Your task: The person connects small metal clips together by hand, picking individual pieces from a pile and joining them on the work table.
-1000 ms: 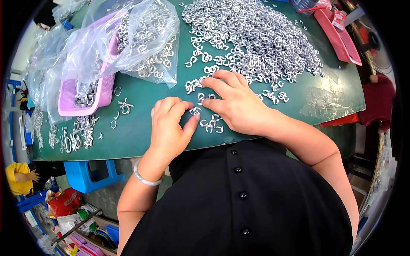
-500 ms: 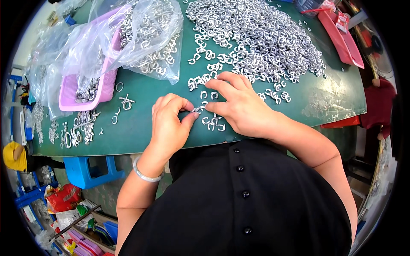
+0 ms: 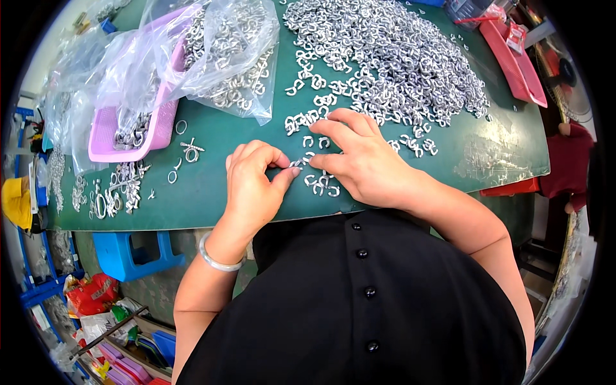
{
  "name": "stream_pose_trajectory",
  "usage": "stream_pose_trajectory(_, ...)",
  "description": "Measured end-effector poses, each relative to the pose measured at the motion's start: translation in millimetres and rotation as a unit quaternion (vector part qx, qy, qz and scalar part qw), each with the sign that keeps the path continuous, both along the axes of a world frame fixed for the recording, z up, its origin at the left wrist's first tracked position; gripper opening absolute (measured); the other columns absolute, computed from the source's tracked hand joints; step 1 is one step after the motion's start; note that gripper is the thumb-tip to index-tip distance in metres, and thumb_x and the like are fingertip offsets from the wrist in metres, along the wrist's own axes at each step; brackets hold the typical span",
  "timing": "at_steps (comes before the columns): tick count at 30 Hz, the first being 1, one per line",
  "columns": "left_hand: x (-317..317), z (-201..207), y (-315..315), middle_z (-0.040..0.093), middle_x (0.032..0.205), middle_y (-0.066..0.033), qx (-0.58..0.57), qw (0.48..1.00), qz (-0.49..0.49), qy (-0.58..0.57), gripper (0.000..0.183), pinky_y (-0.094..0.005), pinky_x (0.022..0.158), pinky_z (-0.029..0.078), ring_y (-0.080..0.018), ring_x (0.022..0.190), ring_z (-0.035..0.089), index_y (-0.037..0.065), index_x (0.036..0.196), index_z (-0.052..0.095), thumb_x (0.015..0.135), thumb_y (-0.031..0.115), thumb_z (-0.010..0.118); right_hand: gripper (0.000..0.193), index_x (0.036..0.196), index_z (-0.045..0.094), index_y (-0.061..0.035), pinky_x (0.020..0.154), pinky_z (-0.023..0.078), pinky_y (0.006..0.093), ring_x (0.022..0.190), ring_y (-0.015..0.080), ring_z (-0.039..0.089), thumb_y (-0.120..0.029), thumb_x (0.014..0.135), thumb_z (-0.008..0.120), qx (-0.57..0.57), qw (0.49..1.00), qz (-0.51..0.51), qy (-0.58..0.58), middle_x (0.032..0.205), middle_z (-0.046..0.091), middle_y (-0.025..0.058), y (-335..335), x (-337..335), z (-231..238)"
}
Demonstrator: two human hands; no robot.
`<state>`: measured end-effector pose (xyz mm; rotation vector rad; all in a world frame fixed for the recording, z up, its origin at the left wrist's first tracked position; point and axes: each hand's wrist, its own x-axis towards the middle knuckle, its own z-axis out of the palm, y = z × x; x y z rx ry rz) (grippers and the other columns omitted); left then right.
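Note:
My left hand [image 3: 251, 183], wearing a pale bracelet [image 3: 220, 256] on its wrist, pinches a small silvery metal link [image 3: 295, 164] between thumb and forefinger. Facing it, my right hand [image 3: 369, 163] has its fingers apart and bent down to the table. Its thumb tip is beside the pinched link, and the other fingertips reach small C-shaped metal links [image 3: 307, 120] lying above. A few more loose links [image 3: 322, 186] rest just below, between my hands. Beyond my right hand spreads a large heap of the same C-shaped links [image 3: 391, 58].
On the green table [image 3: 212, 192], a lilac basket [image 3: 102, 138] and a clear bag of metal pieces [image 3: 240, 77] stand at left. Rings and small fittings [image 3: 128, 186] lie near the front edge. A pink tray [image 3: 513, 64] sits far right; a blue stool [image 3: 135, 256] stands below.
My hands hold nearly the same pose and place. The whole view has shifted slightly; the left hand keeps its pinch.

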<state>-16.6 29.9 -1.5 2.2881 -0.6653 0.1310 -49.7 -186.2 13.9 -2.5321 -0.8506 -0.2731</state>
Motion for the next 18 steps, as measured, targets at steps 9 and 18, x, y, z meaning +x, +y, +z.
stream_pose_trajectory(9, 1.8, 10.9, 6.5, 0.065, 0.081, -0.0027, -0.096, 0.983, -0.010, 0.159, 0.027, -0.0266, 0.076, 0.048, -0.0105, 0.080, 0.059, 0.002, 0.097, 0.058, 0.076, -0.007, 0.073, 0.020, 0.095, 0.070, -0.0078, 0.094, 0.039, 0.0456, 0.115, 0.0317, 0.048, -0.012, 0.076, 0.071, 0.096, 0.995, 0.007, -0.011, 0.119, 0.058, 0.0104, 15.9, 11.6, -0.2)
stream_pose_trajectory(18, -1.4, 14.4, 2.4, 0.064, 0.085, -0.0012, -0.144, 0.972, -0.071, 0.171, 0.051, -0.0262, 0.081, 0.046, -0.0092, 0.082, 0.057, 0.002, 0.123, 0.050, 0.077, -0.009, 0.069, 0.008, 0.086, 0.070, -0.0095, 0.087, 0.040, 0.0427, 0.100, 0.0271, 0.051, -0.010, 0.078, 0.069, 0.174, 0.984, -0.005, 0.046, 0.102, 0.060, 0.0047, 18.3, 13.7, -15.5)
